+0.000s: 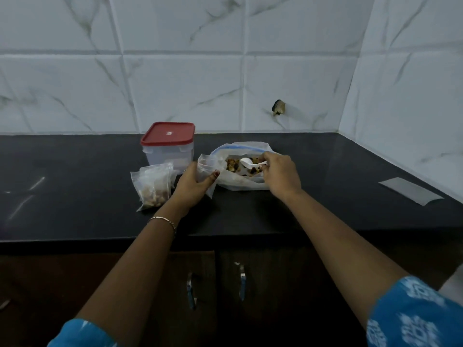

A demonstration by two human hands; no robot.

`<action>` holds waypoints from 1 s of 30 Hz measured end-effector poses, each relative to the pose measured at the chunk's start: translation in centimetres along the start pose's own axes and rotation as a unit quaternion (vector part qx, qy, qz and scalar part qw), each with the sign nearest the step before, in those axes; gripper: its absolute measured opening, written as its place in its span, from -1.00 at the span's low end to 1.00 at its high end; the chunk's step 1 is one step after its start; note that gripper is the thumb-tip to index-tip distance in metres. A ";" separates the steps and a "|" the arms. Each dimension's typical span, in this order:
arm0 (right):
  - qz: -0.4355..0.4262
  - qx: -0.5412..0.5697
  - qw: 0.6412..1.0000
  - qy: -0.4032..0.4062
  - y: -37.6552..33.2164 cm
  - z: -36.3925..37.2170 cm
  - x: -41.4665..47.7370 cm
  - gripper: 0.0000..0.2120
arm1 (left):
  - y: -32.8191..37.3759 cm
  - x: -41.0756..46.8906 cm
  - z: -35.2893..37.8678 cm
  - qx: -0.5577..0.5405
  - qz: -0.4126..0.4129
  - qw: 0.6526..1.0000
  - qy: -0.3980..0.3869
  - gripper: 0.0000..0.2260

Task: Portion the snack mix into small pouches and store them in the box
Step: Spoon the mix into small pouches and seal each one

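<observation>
**While one hand steadies a pouch, the other works the spoon**

While the left hand (194, 182) grips an open empty pouch (208, 166) on the black counter (75, 171), the right hand (280, 172) pinches a white spoon (249, 163) inside the big bag of snack mix (240, 169). Filled pouches (152, 186) lie just left of the left hand. Behind them stands the box (169, 146), its red lid on. A grey strip (411, 191) lies far right.

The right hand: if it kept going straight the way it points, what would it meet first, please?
Most likely the snack mix inside the big bag: the right hand aims its white spoon leftward into the bag's mouth. Beyond lies the small pouch; depth is unclear.
</observation>
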State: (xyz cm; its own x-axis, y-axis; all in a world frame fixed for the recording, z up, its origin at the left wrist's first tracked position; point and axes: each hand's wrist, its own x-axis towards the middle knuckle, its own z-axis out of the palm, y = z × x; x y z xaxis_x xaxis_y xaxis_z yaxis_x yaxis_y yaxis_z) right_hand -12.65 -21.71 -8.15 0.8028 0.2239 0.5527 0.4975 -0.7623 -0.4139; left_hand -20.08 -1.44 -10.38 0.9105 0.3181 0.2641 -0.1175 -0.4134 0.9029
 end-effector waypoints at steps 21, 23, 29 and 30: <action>-0.014 0.053 0.993 -0.101 0.1 4.9 4.7 -0.70 | 0.4 -0.1 0.5 0.055 0.013 0.998 -0.013 -0.54; -0.010 0.079 0.990 -0.115 0.4 4.5 4.6 -0.70 | 0.4 -0.1 0.4 0.054 0.011 0.998 -0.019 -0.53; -0.024 0.115 0.983 -0.139 0.6 2.5 4.7 -0.73 | 0.5 -0.1 0.5 0.075 0.007 0.997 -0.019 -0.53; -0.028 0.119 0.984 -0.132 0.6 2.3 4.7 -0.74 | 0.6 -0.2 0.5 0.076 0.006 0.997 -0.020 -0.53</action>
State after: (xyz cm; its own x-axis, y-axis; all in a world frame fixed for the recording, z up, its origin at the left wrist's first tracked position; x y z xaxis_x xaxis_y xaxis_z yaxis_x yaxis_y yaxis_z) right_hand -7.86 -19.70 -7.45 0.8142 0.4341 0.3854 0.5803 -0.5885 -0.5630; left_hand -20.11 -2.15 -10.07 0.9249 0.2787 0.2585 -0.0707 -0.5420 0.8374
